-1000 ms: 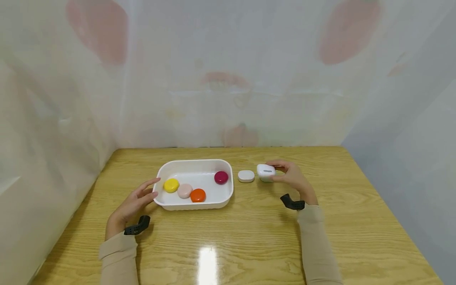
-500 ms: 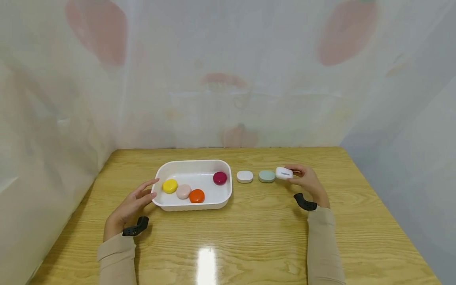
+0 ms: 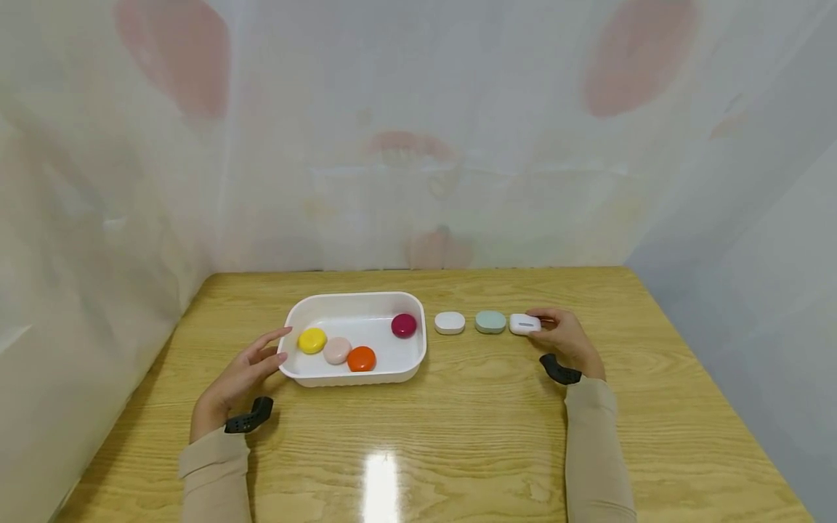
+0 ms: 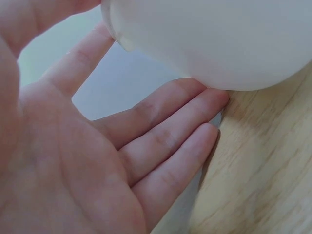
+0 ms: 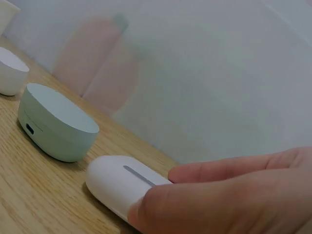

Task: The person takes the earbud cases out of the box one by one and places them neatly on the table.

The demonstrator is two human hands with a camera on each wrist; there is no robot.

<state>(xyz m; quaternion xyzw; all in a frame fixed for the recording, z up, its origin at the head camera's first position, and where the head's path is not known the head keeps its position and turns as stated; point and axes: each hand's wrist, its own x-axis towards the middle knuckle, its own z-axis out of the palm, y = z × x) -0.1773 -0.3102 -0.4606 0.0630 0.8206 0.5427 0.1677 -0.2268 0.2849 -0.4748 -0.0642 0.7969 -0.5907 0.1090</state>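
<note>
My right hand (image 3: 567, 338) pinches a white earbud case (image 3: 523, 324) with a grey strip on its near face, thumb on one side and fingers on the other. In the right wrist view the white earbud case (image 5: 119, 183) lies on the wood beside a pale green earbud case (image 5: 56, 124), a small gap between them. Further left sits a small white rounded case (image 3: 449, 323). My left hand (image 3: 238, 374) touches the left end of a white tray (image 3: 353, 379) with its fingertips. The left wrist view shows extended fingers (image 4: 168, 136) against the tray's outer wall.
Inside the tray are glossy round pieces: yellow (image 3: 312, 341), pale pink (image 3: 337, 351), orange (image 3: 361, 359) and dark red (image 3: 403, 325). All stand on a wooden table (image 3: 458, 450), with a pale curtain (image 3: 314, 167) behind it.
My right hand has carried the white earbud case to the right and lowered it onto the table beside the green case, which came into view. The left hand stays at the tray.
</note>
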